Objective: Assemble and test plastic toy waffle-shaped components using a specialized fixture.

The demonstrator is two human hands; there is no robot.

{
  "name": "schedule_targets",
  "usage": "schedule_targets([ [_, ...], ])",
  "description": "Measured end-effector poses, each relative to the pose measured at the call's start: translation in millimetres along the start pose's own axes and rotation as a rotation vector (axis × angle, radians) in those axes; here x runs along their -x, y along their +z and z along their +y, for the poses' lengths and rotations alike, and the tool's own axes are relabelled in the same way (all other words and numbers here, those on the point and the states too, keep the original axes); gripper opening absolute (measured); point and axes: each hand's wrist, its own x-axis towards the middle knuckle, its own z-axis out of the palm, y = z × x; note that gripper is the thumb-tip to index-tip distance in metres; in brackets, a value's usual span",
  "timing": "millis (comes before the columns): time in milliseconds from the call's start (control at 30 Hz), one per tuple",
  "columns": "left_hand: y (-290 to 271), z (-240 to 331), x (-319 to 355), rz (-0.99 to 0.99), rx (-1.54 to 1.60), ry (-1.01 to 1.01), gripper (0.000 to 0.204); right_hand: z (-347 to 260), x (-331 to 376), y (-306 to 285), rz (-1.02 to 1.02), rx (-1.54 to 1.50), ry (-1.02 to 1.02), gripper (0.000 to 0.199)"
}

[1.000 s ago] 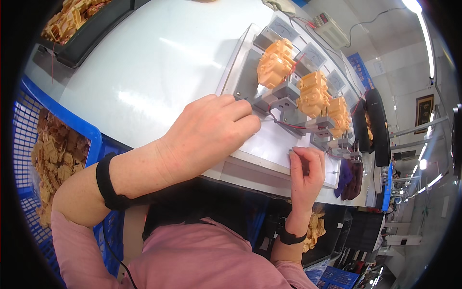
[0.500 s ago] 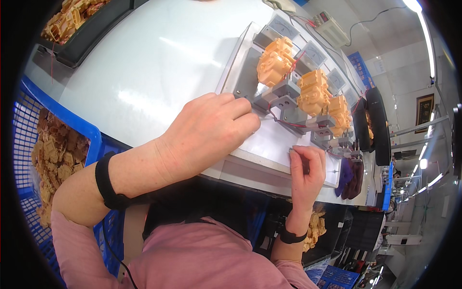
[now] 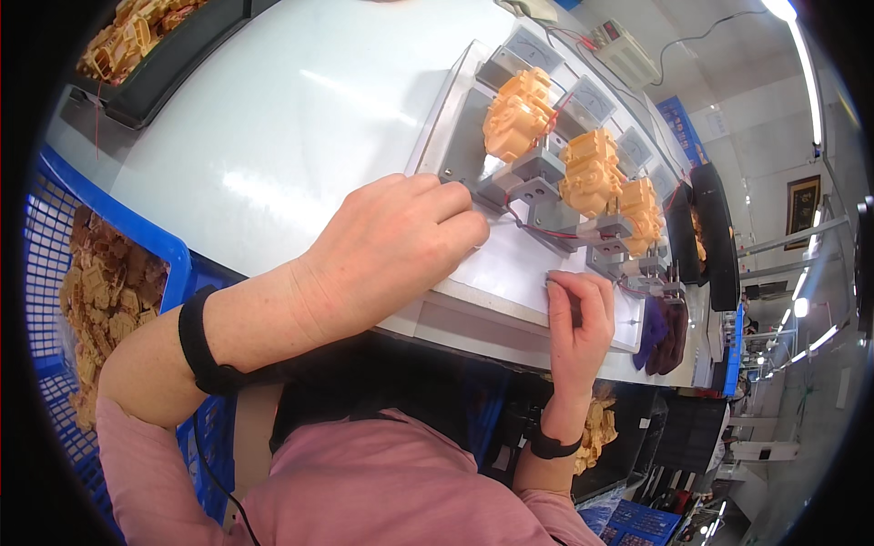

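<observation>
My left hand (image 3: 401, 238) rests at the near left end of a white test board. Its fingers are curled down, and whatever they grip, if anything, is hidden beneath them. My right hand (image 3: 583, 314) hovers over the board's near edge, thumb and fingers closed in a pinch; anything between them is too small to name. Beyond both hands, orange plastic gearbox housings stand in grey clamping fixtures: one (image 3: 517, 116) at the left, another (image 3: 590, 173) in the middle and a third (image 3: 641, 217) at the right. Red and black wires (image 3: 546, 233) run among the fixtures.
Analog meters (image 3: 583, 102) line the board's back, with a power supply box (image 3: 625, 53) behind. A blue crate (image 3: 173, 247) of tan plastic parts stands at left, below a black bin (image 3: 173, 77) of similar parts. Dark cloths (image 3: 669, 338) lie at right.
</observation>
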Motion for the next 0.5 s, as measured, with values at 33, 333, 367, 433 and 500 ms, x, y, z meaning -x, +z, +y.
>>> schedule_targets([
  [33, 0.0, 0.1, 0.2, 0.004, 0.002, 0.000, 0.011, 0.1, -0.1, 0.0, -0.001, 0.003, -0.009, 0.013],
  [333, -0.4, -0.2, -0.4, -0.007, 0.010, -0.002, 0.011, -0.8, -1.2, -0.4, -0.009, 0.002, -0.005, 0.012],
  [367, -0.5, -0.2, -0.4, -0.011, 0.011, -0.004, 0.012, -1.1, -1.4, -0.4, -0.009, 0.002, -0.005, 0.012],
  [433, -0.9, -0.5, -0.2, -0.018, 0.013, -0.009, 0.012, -1.8, -1.7, -0.5, -0.010, 0.002, -0.007, 0.012],
  [500, -1.4, -0.5, -0.1, -0.026, 0.014, -0.014, 0.012, -1.7, -1.7, -0.2, -0.010, 0.003, -0.006, 0.012],
])
